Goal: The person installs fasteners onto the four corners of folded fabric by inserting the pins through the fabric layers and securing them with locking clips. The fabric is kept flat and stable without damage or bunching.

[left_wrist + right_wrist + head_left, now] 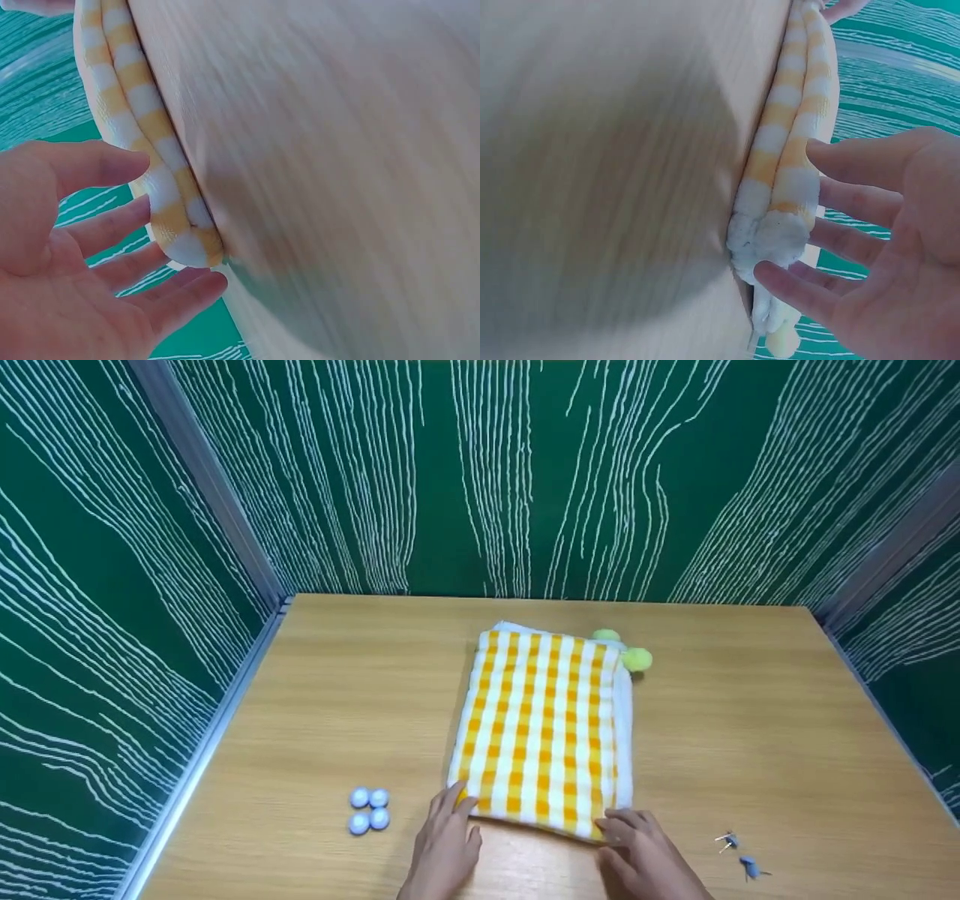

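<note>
A folded cloth (pixel 536 727) with yellow and white checks lies on the table, its white layer showing along the right and far edges. In the left wrist view, the folded edge of the cloth (pixel 161 172) shows stacked layers. My left hand (pixel 444 840) rests at the near left corner, fingertips touching the cloth, fingers spread and slightly bent. At the near right corner, my right hand (pixel 645 851) touches the edge with its fingertips. In the right wrist view, the fingers and thumb of my right hand (pixel 900 232) spread beside the cloth's fluffy white corner (pixel 772 240).
Two light green pompoms (pixel 637 659) stick out at the cloth's far right corner. Several pale blue balls (pixel 360 823) sit grouped on the left. Small blue pieces with thin metal prongs (pixel 748 866) lie at the right. Green panels (pixel 435 510) with white lines surround the wooden table (pixel 337 682).
</note>
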`<state>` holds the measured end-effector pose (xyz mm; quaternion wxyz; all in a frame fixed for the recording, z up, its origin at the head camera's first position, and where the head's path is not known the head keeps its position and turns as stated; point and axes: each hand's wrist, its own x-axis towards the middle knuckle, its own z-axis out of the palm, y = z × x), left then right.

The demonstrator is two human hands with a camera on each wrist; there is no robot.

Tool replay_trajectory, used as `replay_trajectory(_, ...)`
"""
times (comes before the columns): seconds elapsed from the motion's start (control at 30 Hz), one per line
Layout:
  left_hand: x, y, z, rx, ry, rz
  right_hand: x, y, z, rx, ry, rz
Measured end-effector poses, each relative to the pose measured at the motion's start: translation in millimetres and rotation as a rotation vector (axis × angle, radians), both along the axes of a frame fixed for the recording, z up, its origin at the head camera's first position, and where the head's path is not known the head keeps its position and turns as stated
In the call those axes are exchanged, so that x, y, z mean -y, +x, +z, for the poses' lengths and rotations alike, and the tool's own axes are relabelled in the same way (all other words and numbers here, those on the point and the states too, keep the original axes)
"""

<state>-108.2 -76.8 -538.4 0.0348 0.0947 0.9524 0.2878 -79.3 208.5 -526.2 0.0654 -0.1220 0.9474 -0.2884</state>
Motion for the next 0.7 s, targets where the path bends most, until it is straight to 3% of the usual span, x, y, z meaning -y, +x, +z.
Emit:
replay_trajectory(0.1, 2.8, 0.9, -0.5, 0.002, 0.003, 0.001, 1, 4.8, -3.2, -0.057, -0.004, 0.044)
replay_trajectory(0.27, 8.0, 1.9, -0.1, -0.015, 0.008, -0.010, 3, 14.0, -13.4, -0.294, -0.033, 0.120)
replay_trajectory(0.33, 10.4, 1.1, 2.1, -0.006, 0.015, -0.009, 5, 17.6, -16.1, -0.338, -0.054, 0.130)
replay_trajectory(0.43, 14.2, -2.2, 5.1, -0.007, 0.013, -0.006, 11, 22.7, -16.4, -0.293, -0.093, 0.120)
replay_trajectory(0.53, 18.1, -6.5, 8.5, 0.005, 0.004, 0.002, 21, 24.8, -13.0, -0.195, -0.114, 0.131)
replay_trajectory(0.7, 24.2, -17.0, 11.1, 0.031, -0.026, 0.030, 37, 23.8, -10.9, -0.140, -0.075, 0.225)
